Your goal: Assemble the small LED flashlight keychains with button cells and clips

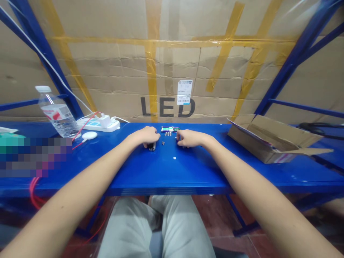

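Blue counter (pixel 166 175) bears shiny tubes (pixel 167 129), grouped presumably for easy reach; left hand (pixel 148 136) curls over dark cylinders (pixel 152 147), right hand (pixel 187 138) lies apart, both grips unclear.

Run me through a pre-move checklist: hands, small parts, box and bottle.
1. Left hand at the dark cylindrical pieces: ok, though how firmly it grips them is hidden.
2. Right hand holding something: cannot tell, the fingers cover it.
3. Colored rods grouped together: ok, beyond the hands.
4. Small metal pieces all together: not ok, one loose piece lies apart, nearer the person.
5. Cardboard box clear of the right hand: ok, open, farther right.
6. Bottle capped: ok.
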Action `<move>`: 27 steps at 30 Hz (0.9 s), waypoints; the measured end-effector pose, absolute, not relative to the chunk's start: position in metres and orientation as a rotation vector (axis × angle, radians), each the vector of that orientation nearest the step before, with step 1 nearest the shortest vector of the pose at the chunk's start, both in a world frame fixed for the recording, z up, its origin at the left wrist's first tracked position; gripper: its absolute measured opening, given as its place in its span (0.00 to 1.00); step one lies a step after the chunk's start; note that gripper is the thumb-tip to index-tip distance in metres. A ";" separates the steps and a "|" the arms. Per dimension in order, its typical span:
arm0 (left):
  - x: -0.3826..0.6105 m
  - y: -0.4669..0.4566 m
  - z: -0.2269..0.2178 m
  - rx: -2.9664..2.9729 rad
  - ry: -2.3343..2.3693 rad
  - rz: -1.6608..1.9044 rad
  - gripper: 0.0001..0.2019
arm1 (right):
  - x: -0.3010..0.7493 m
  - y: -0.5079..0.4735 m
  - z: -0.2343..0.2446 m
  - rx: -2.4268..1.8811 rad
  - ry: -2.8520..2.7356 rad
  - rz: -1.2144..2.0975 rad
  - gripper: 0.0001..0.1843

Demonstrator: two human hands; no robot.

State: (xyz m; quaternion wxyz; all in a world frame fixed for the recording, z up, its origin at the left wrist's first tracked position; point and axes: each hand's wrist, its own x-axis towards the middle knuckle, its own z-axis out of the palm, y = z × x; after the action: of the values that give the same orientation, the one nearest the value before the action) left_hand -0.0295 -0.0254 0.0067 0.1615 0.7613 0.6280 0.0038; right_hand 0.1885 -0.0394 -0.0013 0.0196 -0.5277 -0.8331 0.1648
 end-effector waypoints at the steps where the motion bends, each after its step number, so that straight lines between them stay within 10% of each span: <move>1: -0.032 -0.023 0.007 2.139 1.790 0.041 0.18 | 0.188 -0.038 -0.003 -1.627 -2.585 0.484 0.12; 18: -0.050 -0.004 -0.014 2.546 1.554 0.643 0.14 | 0.225 -0.018 0.008 -1.547 -2.216 0.182 0.05; 27: -0.029 0.006 -0.026 2.908 1.083 0.388 0.21 | 0.200 -0.027 -0.003 -1.476 -2.400 0.200 0.08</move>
State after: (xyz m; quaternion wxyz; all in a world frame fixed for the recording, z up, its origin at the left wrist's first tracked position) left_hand -0.0286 0.0060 -0.0259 0.0069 0.9298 0.3463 0.1242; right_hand 0.2004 -0.0265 -0.0033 0.1578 -0.5160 -0.8390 0.0699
